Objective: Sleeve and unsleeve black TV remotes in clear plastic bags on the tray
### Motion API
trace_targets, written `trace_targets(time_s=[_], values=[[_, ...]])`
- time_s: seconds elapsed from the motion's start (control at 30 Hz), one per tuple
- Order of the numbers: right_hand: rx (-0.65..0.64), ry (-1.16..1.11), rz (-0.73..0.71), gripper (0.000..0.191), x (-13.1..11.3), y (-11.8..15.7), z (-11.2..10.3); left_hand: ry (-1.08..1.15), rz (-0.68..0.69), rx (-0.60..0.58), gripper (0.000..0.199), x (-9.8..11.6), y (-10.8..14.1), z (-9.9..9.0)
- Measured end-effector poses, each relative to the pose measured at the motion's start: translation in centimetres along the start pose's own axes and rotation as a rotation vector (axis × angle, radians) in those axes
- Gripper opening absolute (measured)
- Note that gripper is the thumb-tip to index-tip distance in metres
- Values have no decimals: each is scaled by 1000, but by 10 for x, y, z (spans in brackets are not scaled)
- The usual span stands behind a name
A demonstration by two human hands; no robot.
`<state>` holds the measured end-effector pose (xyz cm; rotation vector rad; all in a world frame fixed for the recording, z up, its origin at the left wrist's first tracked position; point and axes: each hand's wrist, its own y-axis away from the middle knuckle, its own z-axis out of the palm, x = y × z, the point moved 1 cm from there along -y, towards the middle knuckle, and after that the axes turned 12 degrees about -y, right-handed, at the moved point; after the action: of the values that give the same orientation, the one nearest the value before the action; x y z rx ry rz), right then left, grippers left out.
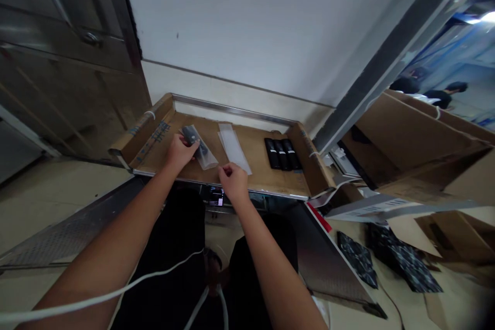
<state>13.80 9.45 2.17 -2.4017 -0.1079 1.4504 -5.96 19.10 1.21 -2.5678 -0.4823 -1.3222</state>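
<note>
On the left of the cardboard-lined tray (pixel 266 183), my left hand (pixel 179 151) grips a clear plastic sleeve (pixel 208 159) with a dark flat item (pixel 190 134) inside its upper end. The thumb lies over the sleeve and the fingers are on its far side. My right hand (pixel 235 179) is closed in a pinch just right of the sleeve's lower end; anything between its fingertips is too small to make out. Beyond that hand lies a small pile of flat clear sleeves (pixel 234 147). Several black packs with small white labels (pixel 282 153) lie side by side at the tray's right.
Raised cardboard walls (pixel 311 157) edge the tray, and a white wall (pixel 232 26) rises behind it. A large open carton (pixel 429 149) stands at the right. A lit phone screen (pixel 216 196) shows below the front edge. A white cable (pixel 154 273) crosses my lap.
</note>
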Motion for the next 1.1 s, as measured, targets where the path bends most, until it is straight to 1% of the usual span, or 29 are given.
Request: trace_targets(time_s=[0.07, 0.1, 0.2, 0.23, 0.3, 0.37, 0.4, 0.43, 0.53, 0.57, 0.6, 0.67, 0.77, 0.8, 0.87, 0.93, 1.0, 1.03, 1.07, 1.1], values=[[52, -12, -20, 27, 5, 2, -28, -38, -16, -22, 63, 5, -3, -2], [112, 9, -36, 30, 9, 1, -44, -60, -15, -41, 64, 8, -5, -2], [363, 142, -45, 36, 28, -9, -89, -150, 53, -80, 70, 19, -13, 4], [412, 179, -36, 36, 35, -13, -100, -188, 83, -69, 75, 22, -17, 7], [438, 222, -10, 34, 50, -19, -112, -270, 112, -14, 85, 29, -23, 13], [423, 244, 3, 33, 60, -22, -115, -350, 97, 19, 88, 35, -28, 16], [418, 254, 5, 33, 64, -22, -113, -384, 82, -5, 83, 37, -29, 16], [420, 264, 6, 33, 66, -22, -112, -410, 67, -61, 73, 40, -30, 16], [424, 283, 12, 33, 68, -21, -108, -423, -2, -325, 37, 47, -29, 9], [420, 283, 12, 33, 68, -21, -107, -406, -31, -394, 29, 49, -29, 5], [415, 283, 9, 33, 68, -21, -107, -389, -55, -435, 25, 52, -29, 0], [408, 291, 2, 32, 67, -21, -108, -371, -79, -477, 21, 56, -32, -11], [394, 321, 7, 31, 68, -22, -108, -383, -65, -493, 18, 62, -46, -28], [386, 330, 11, 30, 68, -22, -108, -386, -71, -486, 18, 64, -52, -33], [372, 343, 18, 29, 69, -23, -107, -456, -86, -413, 27, 66, -65, -41], [366, 351, 22, 29, 69, -23, -106, -659, -74, -305, 52, 65, -77, -43], [363, 359, 24, 29, 69, -23, -106, -872, -46, -218, 79, 62, -83, -41], [360, 363, 25, 30, 69, -23, -106, -937, -36, -199, 87, 59, -84, -38], [357, 366, 25, 30, 69, -23, -106, -963, -33, -199, 89, 56, -84, -35], [352, 369, 25, 30, 69, -23, -106, -971, -30, -199, 87, 53, -82, -33]])
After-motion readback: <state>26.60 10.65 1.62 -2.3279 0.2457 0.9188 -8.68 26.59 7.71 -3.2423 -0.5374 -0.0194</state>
